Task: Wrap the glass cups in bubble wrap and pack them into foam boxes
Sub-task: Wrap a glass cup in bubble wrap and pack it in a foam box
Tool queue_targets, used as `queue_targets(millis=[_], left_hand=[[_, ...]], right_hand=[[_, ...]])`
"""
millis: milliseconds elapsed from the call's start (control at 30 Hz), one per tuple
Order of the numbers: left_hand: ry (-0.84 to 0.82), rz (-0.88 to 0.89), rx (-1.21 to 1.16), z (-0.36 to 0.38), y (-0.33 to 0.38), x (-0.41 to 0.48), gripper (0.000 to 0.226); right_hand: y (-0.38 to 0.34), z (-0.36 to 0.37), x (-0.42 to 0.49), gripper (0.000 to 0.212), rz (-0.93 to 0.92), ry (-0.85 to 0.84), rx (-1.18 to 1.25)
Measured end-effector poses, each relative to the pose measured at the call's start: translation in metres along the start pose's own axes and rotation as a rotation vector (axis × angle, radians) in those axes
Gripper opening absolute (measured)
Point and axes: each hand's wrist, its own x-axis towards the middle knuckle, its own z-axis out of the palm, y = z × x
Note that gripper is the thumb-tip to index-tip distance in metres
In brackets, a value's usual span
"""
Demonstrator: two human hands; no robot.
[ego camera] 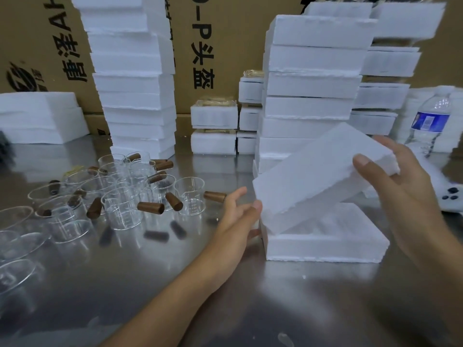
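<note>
A white foam box base (325,244) sits on the steel table right of centre. Over it tilts a white foam lid (315,176), lifted at its right end. My right hand (403,194) grips that raised end, thumb on the near side. My left hand (238,216) touches the lid's lower left corner and the base with thumb and fingertips. Several clear glass cups with brown wooden handles (120,199) stand clustered on the table to the left. No bubble wrap shows.
Tall stacks of foam boxes (310,83) rise behind the base, another stack (135,78) at back left. Smaller packed foam boxes (214,116) sit between them. A water bottle (431,121) stands far right, cardboard cartons (215,46) behind. A white controller (451,196) lies at right.
</note>
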Motion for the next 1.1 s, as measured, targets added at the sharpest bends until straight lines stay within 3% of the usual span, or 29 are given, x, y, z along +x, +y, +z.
queue_targets(millis=[67,200,267,333,467,567,733,800,867,1100], left_hand=[[-0.006,-0.024,-0.033,-0.001,-0.001,0.002,0.058],[-0.003,-0.071,-0.081,-0.003,-0.001,0.008,0.055],[0.078,-0.062,-0.089,-0.007,0.003,0.009,0.062],[0.185,-0.012,-0.107,-0.015,0.01,0.011,0.055],[0.379,0.036,-0.218,-0.031,0.033,0.016,0.04],[0.414,0.067,-0.23,-0.037,0.038,0.01,0.03],[0.471,0.068,-0.373,-0.054,0.048,0.001,0.033],[0.531,0.085,-0.382,-0.064,0.054,0.003,0.026],[0.617,0.125,-0.393,-0.075,0.056,0.005,0.015],[0.832,0.261,-0.161,-0.088,0.054,0.006,0.02]], right_hand=[[-0.003,0.008,-0.001,0.075,-0.032,0.053,0.084],[-0.014,0.029,-0.006,0.059,-0.114,0.058,0.149],[-0.021,0.04,-0.012,0.058,-0.157,0.019,0.161],[-0.028,0.052,-0.02,0.051,-0.217,-0.058,0.137],[-0.039,0.079,-0.044,0.058,-0.405,-0.283,0.014],[-0.035,0.097,-0.06,0.066,-0.532,-0.422,-0.238],[-0.016,0.12,-0.069,0.069,-0.561,-0.45,-0.478],[-0.01,0.125,-0.068,0.068,-0.493,-0.527,-0.522],[-0.003,0.129,-0.067,0.063,-0.535,-0.58,-0.578],[0.007,0.15,-0.067,0.052,-0.676,-0.846,-0.848]])
